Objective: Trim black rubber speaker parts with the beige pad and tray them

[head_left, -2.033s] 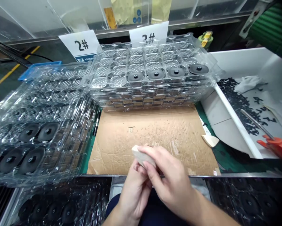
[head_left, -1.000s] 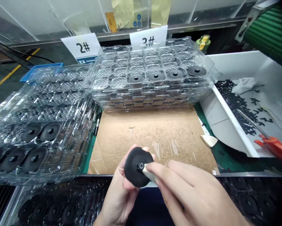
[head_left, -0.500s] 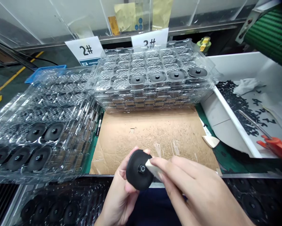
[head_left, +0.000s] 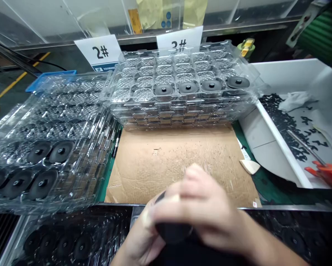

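My left hand [head_left: 144,234] is closed on the edge of a black round disc [head_left: 173,234], low in front of me at the cardboard's near edge. Across the disc's upper side lies my right hand [head_left: 203,208], its fingers curled and blurred by motion. Whatever those fingers hold is hidden. Most of the disc is covered by the hands; only its lower part and a sliver of its top edge show. Beyond them is the brown cardboard sheet [head_left: 160,159]. A cream wedge-shaped piece [head_left: 250,167] lies at the cardboard's right edge.
Stacked clear plastic trays [head_left: 177,98] stand behind the cardboard, and another stack [head_left: 80,136] stands left; both hold several black discs. At right, a white bin [head_left: 284,147] contains small black parts and red-handled pliers [head_left: 325,171]. More discs [head_left: 64,245] sit below, left.
My right hand has moved left and over the disc, covering it. The pale wedge it held against the disc's central stub is now out of sight. The disc sits slightly lower.
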### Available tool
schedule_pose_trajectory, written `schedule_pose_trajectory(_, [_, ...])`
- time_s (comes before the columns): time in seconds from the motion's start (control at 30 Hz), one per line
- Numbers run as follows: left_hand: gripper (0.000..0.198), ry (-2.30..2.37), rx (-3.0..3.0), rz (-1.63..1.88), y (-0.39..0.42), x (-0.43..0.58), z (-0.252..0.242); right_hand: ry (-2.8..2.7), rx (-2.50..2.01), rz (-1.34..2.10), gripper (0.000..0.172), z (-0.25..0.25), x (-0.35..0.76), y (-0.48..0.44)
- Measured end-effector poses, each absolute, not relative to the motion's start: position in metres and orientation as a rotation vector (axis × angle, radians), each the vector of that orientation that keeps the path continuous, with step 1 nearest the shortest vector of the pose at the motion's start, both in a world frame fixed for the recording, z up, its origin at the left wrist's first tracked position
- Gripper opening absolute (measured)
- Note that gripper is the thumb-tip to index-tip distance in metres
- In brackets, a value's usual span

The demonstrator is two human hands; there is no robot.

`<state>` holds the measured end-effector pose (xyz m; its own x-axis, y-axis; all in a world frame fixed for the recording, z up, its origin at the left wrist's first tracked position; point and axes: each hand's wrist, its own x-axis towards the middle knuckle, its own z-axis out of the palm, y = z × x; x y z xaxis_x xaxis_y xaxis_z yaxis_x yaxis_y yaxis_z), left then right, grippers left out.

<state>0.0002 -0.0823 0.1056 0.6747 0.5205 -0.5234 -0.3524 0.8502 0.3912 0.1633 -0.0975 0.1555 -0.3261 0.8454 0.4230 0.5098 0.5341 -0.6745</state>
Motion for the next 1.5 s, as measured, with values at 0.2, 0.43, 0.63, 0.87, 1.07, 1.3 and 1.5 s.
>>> schedule_pose_trajectory(0.2, [0.054, 0.505, 0.222, 0.516, -0.077, -0.010, 0.108, -1.561, -1.814, 0.707, 0.024, 0.097, 0.199, -0.092])
schedule_pose_trajectory(0.43, [0.054, 0.527, 0.185, 0.496, -0.072, -0.013, 0.105, -1.496, -1.938, 0.683, 0.033, 0.016, 0.187, -0.119])
schedule_pose_trajectory(0.63, [0.056, 0.483, 0.187, 0.529, -0.071, -0.012, 0.102, -1.503, -1.965, 0.548, 0.034, 0.006, 0.181, -0.128])
schedule_pose_trajectory(0.87, [0.055, 0.452, 0.195, 0.550, -0.071, -0.011, 0.101, -1.620, -1.982, 0.532, 0.039, 0.006, 0.181, -0.129])
schedule_pose_trajectory(1.07, [0.053, 0.460, 0.201, 0.560, -0.071, -0.013, 0.101, -1.665, -1.994, 0.504, 0.042, 0.003, 0.181, -0.129])
schedule_pose_trajectory(1.3, [0.053, 0.490, 0.216, 0.541, -0.071, -0.013, 0.103, -1.679, -1.987, 0.472, 0.041, 0.002, 0.181, -0.128])
schedule_pose_trajectory(1.5, [0.051, 0.510, 0.228, 0.534, -0.073, -0.014, 0.104, -1.676, -1.981, 0.444, 0.041, 0.002, 0.180, -0.128])
